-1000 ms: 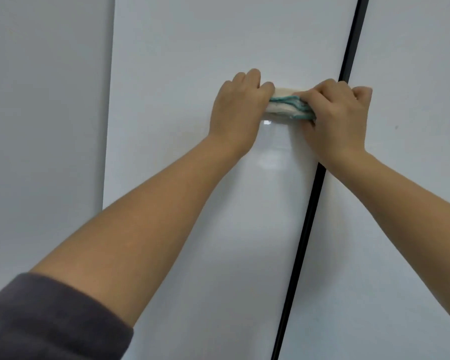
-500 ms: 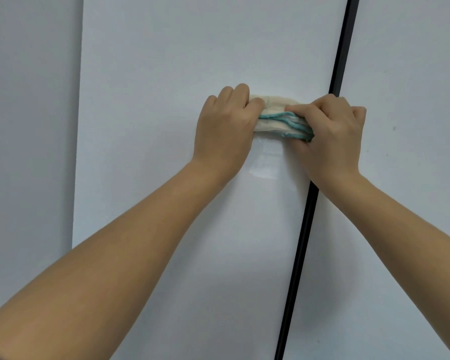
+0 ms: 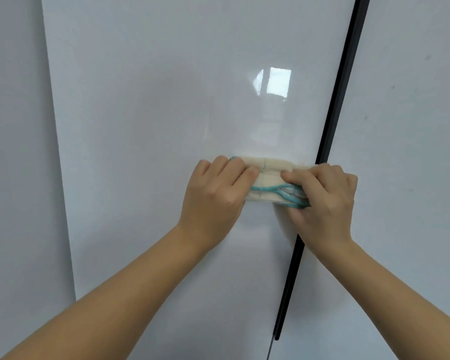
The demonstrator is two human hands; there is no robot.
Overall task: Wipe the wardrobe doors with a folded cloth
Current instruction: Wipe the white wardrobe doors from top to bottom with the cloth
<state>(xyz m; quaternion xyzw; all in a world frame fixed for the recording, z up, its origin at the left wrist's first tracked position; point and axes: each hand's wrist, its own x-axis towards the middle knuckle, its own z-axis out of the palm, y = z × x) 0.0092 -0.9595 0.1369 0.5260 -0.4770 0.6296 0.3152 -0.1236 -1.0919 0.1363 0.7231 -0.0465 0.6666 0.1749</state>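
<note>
You held the folded cloth flat against the left door of the wardrobe, close to that door's right edge. The cloth was cream with teal stitching, folded into a short bar whose long axis ran left to right, across the door and square to the dark strip that divided the two doors.

Your left hand had its fingers curled over the cloth's left end. Your right hand had its fingers curled over the right end, where the teal edges bunched, and that hand lay across the dark strip, partly over the right door. Both hands gripped the cloth and bore on it; neither was open, and the cloth lay directly between them.

A window reflection showed on the gloss well above the cloth.

As I judged it, the bar's sideways lie suited a stroke up or down the panel, sweeping its full length. Your right hand was the nearer to the right door, so it would likely have led any crossing over the strip, where the cloth's end might have snagged.
</note>
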